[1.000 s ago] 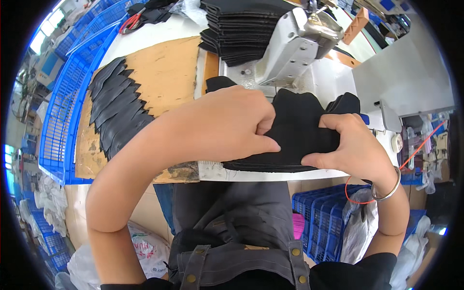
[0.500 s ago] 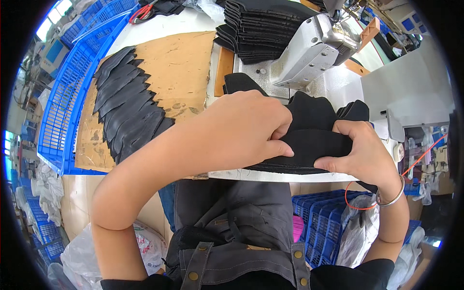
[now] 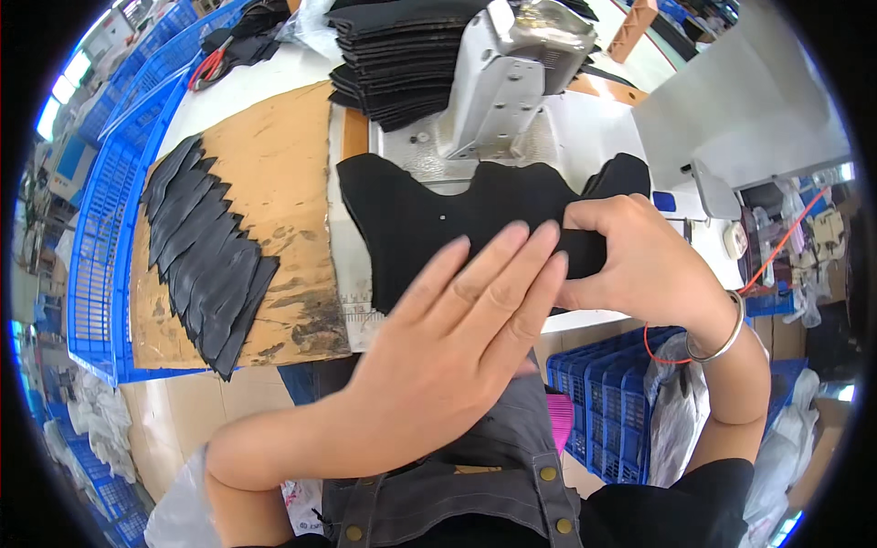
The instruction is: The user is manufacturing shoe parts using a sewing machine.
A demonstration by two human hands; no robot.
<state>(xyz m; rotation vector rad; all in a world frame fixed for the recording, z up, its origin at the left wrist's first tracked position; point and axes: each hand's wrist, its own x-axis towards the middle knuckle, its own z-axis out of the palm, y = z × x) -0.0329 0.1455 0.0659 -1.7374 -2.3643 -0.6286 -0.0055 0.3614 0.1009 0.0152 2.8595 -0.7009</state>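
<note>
Left hand (image 3: 457, 338) has let go since 0.5 s ago: then it was curled over the black fabric piece (image 3: 429, 224) next to the right hand, now it's lifted, fingers straight and together, flat palm-down over the near edge of the piece. Can't tell if the fingertips touch the fabric. Right hand (image 3: 639, 260) is where it was, grip pinching the right end of the piece, thumb on top. Silver bangle (image 3: 722, 333) on that wrist. More of the piece is exposed now; it lies flat on the white surface (image 3: 594, 123), just in front of the sewing machine head (image 3: 507, 68).

Surface: brown board (image 3: 274, 183) to the left carrying a fanned row of black cut pieces (image 3: 206, 247). Stack of black pieces (image 3: 393, 55) behind the machine. Red-handled scissors (image 3: 206, 66) far left corner.

Room: blue plastic crates (image 3: 110, 210) along the left edge, more blue crates (image 3: 612, 402) under the surface on the right, clear plastic bags on the floor.
</note>
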